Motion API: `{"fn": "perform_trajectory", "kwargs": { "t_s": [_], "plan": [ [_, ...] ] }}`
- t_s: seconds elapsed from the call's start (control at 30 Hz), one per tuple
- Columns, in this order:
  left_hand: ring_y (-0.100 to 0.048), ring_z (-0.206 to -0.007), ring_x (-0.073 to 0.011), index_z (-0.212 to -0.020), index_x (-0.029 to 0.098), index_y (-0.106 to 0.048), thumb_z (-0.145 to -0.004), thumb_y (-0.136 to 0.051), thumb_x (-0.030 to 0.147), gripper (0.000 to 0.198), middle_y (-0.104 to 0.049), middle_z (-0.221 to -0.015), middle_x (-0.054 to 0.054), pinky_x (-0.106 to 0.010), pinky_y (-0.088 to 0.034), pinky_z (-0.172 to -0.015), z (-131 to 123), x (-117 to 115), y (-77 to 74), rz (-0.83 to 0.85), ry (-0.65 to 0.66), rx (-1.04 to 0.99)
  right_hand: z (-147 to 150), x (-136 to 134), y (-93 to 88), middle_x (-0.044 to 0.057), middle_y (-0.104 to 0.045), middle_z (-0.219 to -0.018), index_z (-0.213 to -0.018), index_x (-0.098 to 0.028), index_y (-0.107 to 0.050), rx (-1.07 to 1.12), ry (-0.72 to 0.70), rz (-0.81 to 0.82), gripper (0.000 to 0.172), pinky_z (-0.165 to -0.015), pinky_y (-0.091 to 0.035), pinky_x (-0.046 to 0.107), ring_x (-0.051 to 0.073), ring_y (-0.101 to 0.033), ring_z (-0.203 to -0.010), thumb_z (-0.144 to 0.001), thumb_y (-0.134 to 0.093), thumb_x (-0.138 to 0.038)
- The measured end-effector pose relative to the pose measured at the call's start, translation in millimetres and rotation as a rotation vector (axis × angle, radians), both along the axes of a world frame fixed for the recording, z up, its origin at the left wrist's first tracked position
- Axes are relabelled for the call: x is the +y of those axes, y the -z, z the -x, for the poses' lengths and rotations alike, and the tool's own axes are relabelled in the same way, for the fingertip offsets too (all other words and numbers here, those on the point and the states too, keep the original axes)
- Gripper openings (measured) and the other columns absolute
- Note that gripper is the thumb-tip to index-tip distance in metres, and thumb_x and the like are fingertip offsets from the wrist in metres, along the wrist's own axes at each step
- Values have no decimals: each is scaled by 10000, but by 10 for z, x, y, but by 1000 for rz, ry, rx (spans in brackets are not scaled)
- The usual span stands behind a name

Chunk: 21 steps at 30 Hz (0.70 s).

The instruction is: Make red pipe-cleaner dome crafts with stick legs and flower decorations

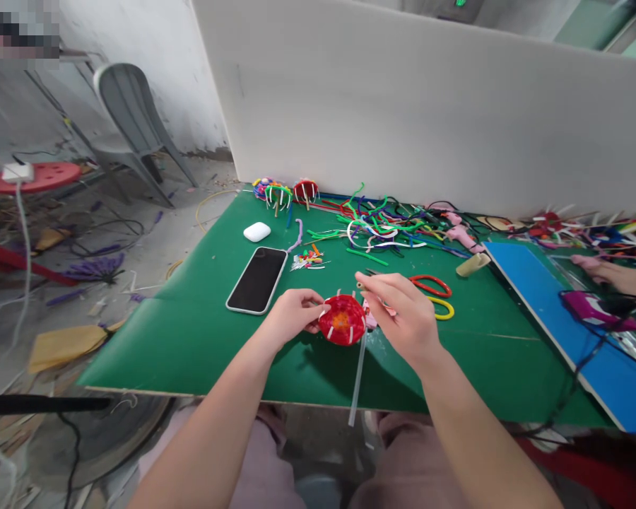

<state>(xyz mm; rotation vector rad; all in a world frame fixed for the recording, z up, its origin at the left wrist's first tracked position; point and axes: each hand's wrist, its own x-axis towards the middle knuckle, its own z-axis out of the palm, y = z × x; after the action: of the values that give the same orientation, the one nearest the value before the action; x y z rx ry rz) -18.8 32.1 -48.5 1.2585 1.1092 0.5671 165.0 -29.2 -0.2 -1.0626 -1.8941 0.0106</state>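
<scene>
My left hand [298,311] is closed on the rim of a red round craft piece [342,320], bowl-shaped, with an orange centre and short white strips around its edge. To its right, my right hand [400,307] is raised with thumb and fingers pinched together; a small tan tip shows at the fingertips, too small to name. Partly hidden behind that hand lies a pink glue gun [371,314], and a clear glue stick [357,385] reaches from it past the table's front edge. Scissors [442,309] with red and yellow handles lie just beyond the right hand.
On the green table [180,353] lie a phone [258,280], a white earbud case [257,232], small colourful bits [310,260] and tangled pipe cleaners [376,223]. Two finished-looking umbrella shapes [306,191] stand at the back. A blue board [556,325] and another person's hand [615,279] are at right.
</scene>
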Motion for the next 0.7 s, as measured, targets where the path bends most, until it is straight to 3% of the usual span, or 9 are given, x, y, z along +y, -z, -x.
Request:
{"fn": "perform_trajectory", "kwargs": {
  "t_s": [0.13, 0.3, 0.43, 0.53, 0.7],
  "plan": [
    [-542, -455, -77, -745, 143, -598, -670, -695, 367, 256, -585, -549, 19, -204, -501, -478, 1, -8, -15, 12, 1, 3, 36, -38, -36, 21, -668, -981, -1095, -355, -642, 201, -44, 159, 367, -795, -533, 350, 183, -625, -909, -815, -567, -129],
    [-532, -444, -72, -746, 130, -601, -669, -693, 349, 250, -580, -537, 17, -187, -481, -464, -2, -12, -27, 18, 3, 14, 52, -40, -106, -35, -654, -761, -985, -296, -624, 1034, -299, 716, 203, -521, -555, 230, 112, -650, -620, -787, -637, -254],
    [-535, -447, -71, -754, 126, -601, -662, -697, 359, 268, -577, -537, 19, -178, -471, -462, -6, -3, -27, 23, 2, 23, 16, 2, -151, -62, -646, -668, -912, -245, -607, 1464, -379, 929, 236, -474, -535, 117, 67, -653, -572, -707, -719, -279],
    [-535, -445, -71, -755, 129, -598, -660, -698, 370, 277, -575, -532, 25, -176, -467, -461, -10, 2, -24, 31, 6, 27, 2, 28, -164, -69, -659, -667, -850, -227, -605, 1622, -366, 1038, 233, -504, -541, 81, 56, -669, -617, -669, -750, -245],
    [-535, -438, -67, -754, 133, -595, -660, -698, 376, 279, -583, -535, 27, -168, -459, -455, -14, -6, -20, 32, 8, 33, 17, 35, -198, -75, -674, -654, -780, -213, -612, 1706, -384, 1100, 150, -504, -518, 32, 18, -654, -585, -691, -733, -212]
  ]
}}
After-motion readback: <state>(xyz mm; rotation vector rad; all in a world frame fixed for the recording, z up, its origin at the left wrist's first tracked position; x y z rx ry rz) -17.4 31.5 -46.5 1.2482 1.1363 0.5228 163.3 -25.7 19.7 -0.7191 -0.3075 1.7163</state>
